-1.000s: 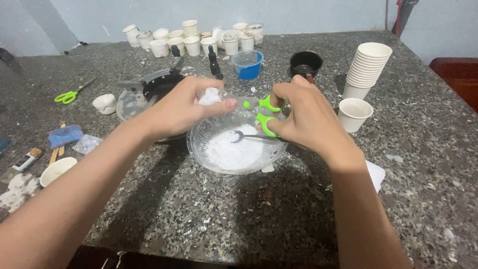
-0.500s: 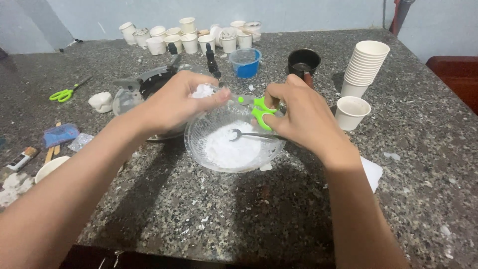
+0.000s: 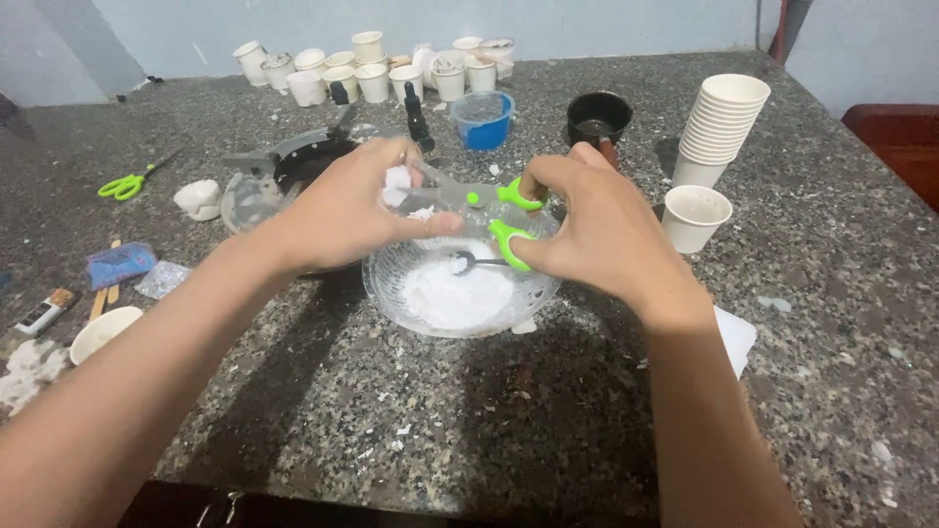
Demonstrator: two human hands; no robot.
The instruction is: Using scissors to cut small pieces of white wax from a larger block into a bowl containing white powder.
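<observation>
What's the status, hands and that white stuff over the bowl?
Right hand works green-handled scissors, blades open. Left hand pinches white lump above clear bowl of white powder. Nothing obstructing.

One view only, worn on your head. It looks forward and steeply down across the speckled stone table (image 3: 411, 411). Your forearms enter from the bottom edge; both hands meet close in at frame centre over the clear bowl (image 3: 391, 284). The table's far edge and the pale wall (image 3: 548, 24) run along the top. No second view to overlap with.
</observation>
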